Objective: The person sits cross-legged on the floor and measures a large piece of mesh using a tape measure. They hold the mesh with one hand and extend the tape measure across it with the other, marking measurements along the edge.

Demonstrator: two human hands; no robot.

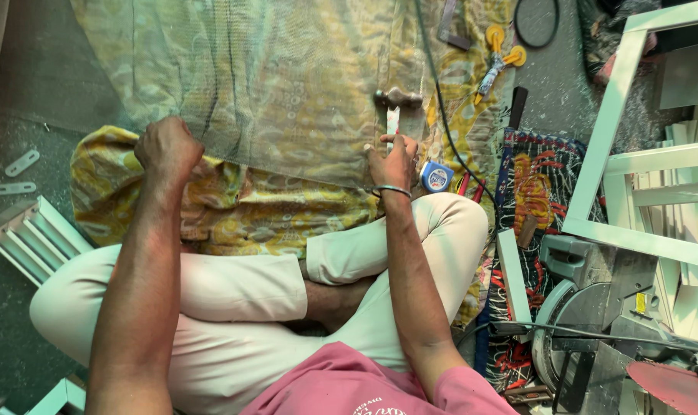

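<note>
Left hand (167, 148) fisted, grip closed on near edge of pale green patterned cloth (287, 77) spread over floor. Right hand (393, 163) clamped around white handle of hammer (395, 107); hammer head resting on cloth, just beyond fingers. Blue tape measure (436, 177) just beside right wrist. Yellow clamp (496, 58) farther off. White frame (618, 146) at right, well apart. Legs crossed on yellow fabric (233, 207).
</note>
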